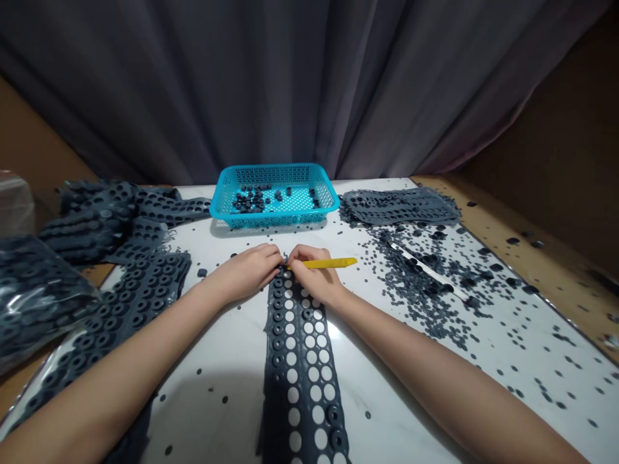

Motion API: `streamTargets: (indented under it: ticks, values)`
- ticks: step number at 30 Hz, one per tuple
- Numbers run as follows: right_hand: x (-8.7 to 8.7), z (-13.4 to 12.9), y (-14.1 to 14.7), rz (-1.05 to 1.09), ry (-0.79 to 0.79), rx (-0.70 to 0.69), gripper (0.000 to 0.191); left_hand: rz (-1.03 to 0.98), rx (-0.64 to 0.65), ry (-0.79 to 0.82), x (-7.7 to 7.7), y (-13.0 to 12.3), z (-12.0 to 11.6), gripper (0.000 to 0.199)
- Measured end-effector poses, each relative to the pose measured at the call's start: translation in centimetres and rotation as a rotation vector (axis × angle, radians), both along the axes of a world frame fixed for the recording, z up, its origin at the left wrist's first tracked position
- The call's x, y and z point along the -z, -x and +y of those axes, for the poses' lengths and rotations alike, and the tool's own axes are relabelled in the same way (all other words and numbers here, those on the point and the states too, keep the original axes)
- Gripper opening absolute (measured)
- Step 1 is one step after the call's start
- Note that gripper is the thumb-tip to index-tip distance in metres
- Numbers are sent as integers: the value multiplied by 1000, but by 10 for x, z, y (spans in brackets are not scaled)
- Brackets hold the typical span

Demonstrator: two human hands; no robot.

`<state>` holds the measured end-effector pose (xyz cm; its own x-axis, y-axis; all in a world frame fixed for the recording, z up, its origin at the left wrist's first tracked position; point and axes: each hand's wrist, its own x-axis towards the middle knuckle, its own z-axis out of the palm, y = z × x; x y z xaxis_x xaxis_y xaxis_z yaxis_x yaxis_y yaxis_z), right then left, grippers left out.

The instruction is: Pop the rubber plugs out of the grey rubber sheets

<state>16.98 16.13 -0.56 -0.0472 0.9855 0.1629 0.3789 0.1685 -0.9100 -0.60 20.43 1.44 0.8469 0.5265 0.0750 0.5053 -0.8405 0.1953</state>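
A long dark rubber strip (302,367) lies lengthwise on the white table, with rows of round holes and some ring-shaped pieces still in it. At its far end my right hand (314,270) is closed around a yellow tool (331,263), whose tip points left at the strip. My left hand (258,267) is beside it, fingers pressed together at the strip's far left corner; what they pinch is too small to make out. Beyond both hands stands a blue-green basket (275,221) holding several small dark pieces.
More ringed sheets (140,290) and a heap of strips (91,219) lie left, near a clear plastic bag (39,303). At the right are a stack of punched sheets (401,206), many scattered bits (425,296) and a white strip (430,272). A curtain (271,84) hangs behind.
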Motion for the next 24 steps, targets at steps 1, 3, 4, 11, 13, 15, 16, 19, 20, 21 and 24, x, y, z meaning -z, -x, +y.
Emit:
streamTargets:
  ticks: [1, 3, 4, 11, 13, 15, 16, 19, 20, 21, 24]
  values:
    - [0, 0, 1, 14, 13, 19, 6, 7, 1, -18, 1, -1, 0, 18]
    - [-1, 1, 1, 41, 30, 60, 5, 17, -4, -58, 3, -2, -1, 17]
    - [-1, 1, 2, 52, 33, 76, 8, 24, -8, -77, 5, -2, -1, 17]
    - [0, 3, 2, 47, 12, 77, 15, 64, 0, -217, 16, -3, -3, 16]
    - [0, 3, 2, 34, 5, 76, 16, 47, -7, -221, 18, -4, -2, 15]
    - [0, 3, 1, 22, -2, 74, 16, -1, -16, -164, 20, -4, 0, 15]
    - [0, 3, 1, 17, -6, 73, 17, -34, -24, -116, 20, -3, 1, 16]
    - [0, 3, 0, 4, -13, 69, 17, -154, -70, 35, 21, -2, 4, 16]
    - [0, 3, 0, 2, -12, 70, 17, -190, -87, 72, 21, -1, 4, 16]
    - [0, 3, 0, 3, -10, 71, 17, -220, -101, 99, 22, -1, 5, 16]
    - [0, 3, 0, 8, -8, 73, 17, -283, -136, 134, 22, 0, 5, 15]
